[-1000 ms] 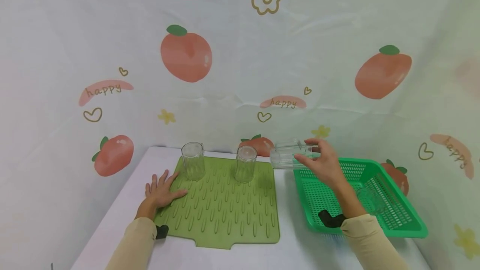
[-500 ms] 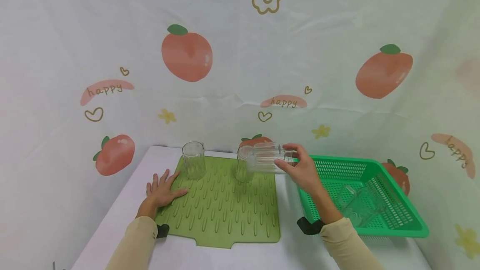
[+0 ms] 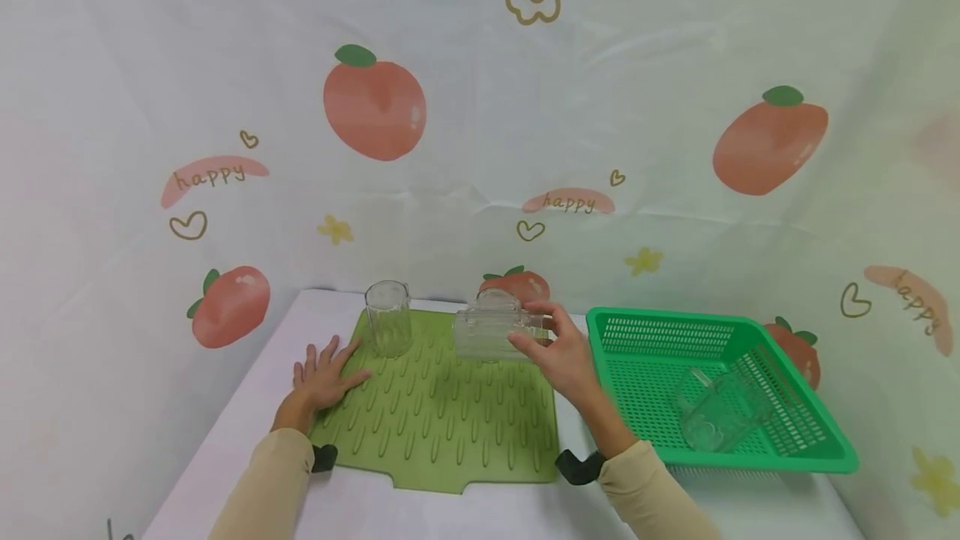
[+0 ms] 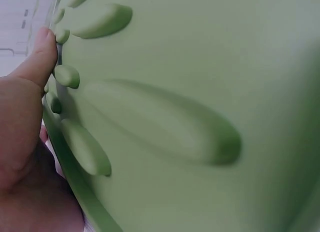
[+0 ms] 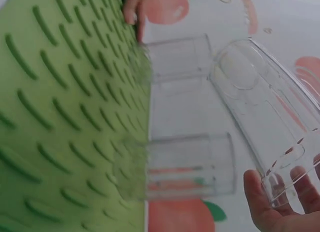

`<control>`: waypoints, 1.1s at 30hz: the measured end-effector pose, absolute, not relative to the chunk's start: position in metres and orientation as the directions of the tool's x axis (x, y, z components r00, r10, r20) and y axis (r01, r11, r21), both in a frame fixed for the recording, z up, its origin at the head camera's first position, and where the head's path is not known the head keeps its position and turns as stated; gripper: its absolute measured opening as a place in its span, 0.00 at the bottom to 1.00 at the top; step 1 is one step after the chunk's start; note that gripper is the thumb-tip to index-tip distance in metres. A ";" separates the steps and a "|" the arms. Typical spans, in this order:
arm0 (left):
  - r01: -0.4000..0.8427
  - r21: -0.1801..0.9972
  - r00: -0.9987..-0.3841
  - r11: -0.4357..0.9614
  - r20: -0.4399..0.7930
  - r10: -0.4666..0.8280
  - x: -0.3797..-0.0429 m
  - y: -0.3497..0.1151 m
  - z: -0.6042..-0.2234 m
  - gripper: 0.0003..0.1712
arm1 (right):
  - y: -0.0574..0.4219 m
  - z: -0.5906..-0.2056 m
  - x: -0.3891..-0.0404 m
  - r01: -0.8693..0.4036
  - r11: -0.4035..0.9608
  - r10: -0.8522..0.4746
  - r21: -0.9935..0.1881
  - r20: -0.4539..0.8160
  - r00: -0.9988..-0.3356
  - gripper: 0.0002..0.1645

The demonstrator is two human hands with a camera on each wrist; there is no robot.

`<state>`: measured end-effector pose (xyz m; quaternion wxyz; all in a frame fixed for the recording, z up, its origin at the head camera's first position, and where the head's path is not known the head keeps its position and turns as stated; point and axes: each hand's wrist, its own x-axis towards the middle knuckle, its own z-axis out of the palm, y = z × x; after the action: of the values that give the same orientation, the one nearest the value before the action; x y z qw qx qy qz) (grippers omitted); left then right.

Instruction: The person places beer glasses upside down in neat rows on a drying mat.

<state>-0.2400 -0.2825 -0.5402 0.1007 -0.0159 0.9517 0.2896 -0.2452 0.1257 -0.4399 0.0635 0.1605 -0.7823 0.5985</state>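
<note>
My right hand (image 3: 558, 352) grips a clear glass mug (image 3: 487, 336) by one end, thumb and fingers on opposite sides. It lies sideways in the air above the green ridged mat (image 3: 450, 448). Behind it, partly covered in the head view, a second glass mug (image 3: 497, 298) stands on the mat. A third mug (image 3: 388, 319) stands at the mat's back left; the right wrist view shows both standing mugs, the nearer one (image 5: 190, 164) slightly blurred. With fingers spread, my left hand (image 3: 322, 377) rests on the mat's left edge, its thumb (image 4: 42, 54) on the ridged surface.
A green perforated basket (image 3: 675, 317) sits to the right of the mat, with clear glassware (image 3: 716, 419) lying inside. The white table (image 3: 517, 515) backs onto a printed curtain (image 3: 450, 215) close behind the standing mugs.
My right hand has carried the sideways mug left from above the basket's left rim to over the mat, in front of the standing mug. My left hand has stayed in place.
</note>
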 end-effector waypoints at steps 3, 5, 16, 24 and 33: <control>-0.093 0.550 -0.975 0.830 -0.218 0.035 -0.240 -0.281 -0.539 0.46 | 0.116 -0.447 -0.242 -0.320 0.221 -0.181 -0.921 0.284 -0.942 0.29; -0.097 0.547 -0.973 0.831 -0.227 0.036 -0.240 -0.281 -0.538 0.46 | 0.110 -0.452 -0.241 -0.309 0.211 -0.190 -0.927 0.272 -0.944 0.29; -0.088 0.546 -0.972 0.833 -0.230 0.048 -0.241 -0.281 -0.536 0.46 | 0.079 -0.475 -0.233 -0.287 0.177 -0.250 -0.941 0.239 -0.938 0.29; -0.086 0.572 -0.977 0.816 -0.208 0.043 -0.241 -0.285 -0.543 0.49 | 0.055 -0.488 -0.228 -0.309 0.157 -0.299 -0.938 0.253 -0.920 0.28; -0.059 0.580 -0.985 0.812 -0.166 0.047 -0.247 -0.292 -0.560 0.54 | 0.037 -0.498 -0.221 -0.269 0.149 -0.356 -0.952 0.202 -0.913 0.29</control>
<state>-0.2466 -0.2917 -0.5604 0.0867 -0.0030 0.9480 0.3062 -0.2206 0.0366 -0.4981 -0.0352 0.2062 -0.7571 0.6189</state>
